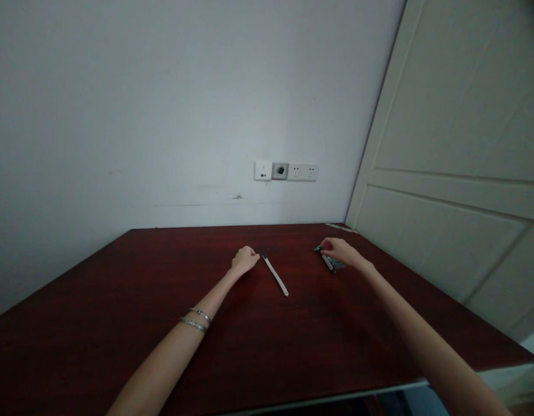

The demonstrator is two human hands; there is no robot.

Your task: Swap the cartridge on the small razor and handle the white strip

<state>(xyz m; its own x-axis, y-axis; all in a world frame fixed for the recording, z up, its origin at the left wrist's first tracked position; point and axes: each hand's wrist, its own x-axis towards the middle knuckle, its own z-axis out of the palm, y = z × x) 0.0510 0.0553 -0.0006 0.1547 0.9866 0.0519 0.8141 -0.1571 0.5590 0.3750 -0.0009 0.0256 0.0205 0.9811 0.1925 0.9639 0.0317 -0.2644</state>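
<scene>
Nearest to me, left of the long, slim, off-white strip point(276, 276), runs my bare left forearm point(163, 352), two narrow silver-coloured bangles point(195, 327) around it. The strip lies flat on a smooth, dark reddish-brown tabletop point(319, 341), slanting, its dark end away from me, a small hole at its near end. Just left of that dark end is my left hand point(244, 259), fingers curled inward, thumb drawn up to them; I cannot tell whether they hide anything. Beyond the strip, a plain whitish wall point(184, 115) carries a white square plate point(262, 167), a grey-framed plate with a dark middle point(274, 171) and, farther right, a white double socket point(303, 172). Well to the right of the strip, my right hand point(340, 251) pinches a small teal-and-black piece point(317, 248) between thumb and fingers. Just under that hand is a narrow, dark-grey piece with a pale stripe point(327, 264), beside a blurred greenish-grey thing point(338, 264); whether these pieces are joined I cannot tell. Farthest right of the strip stands a tall, pale, panelled door point(449, 144).
</scene>
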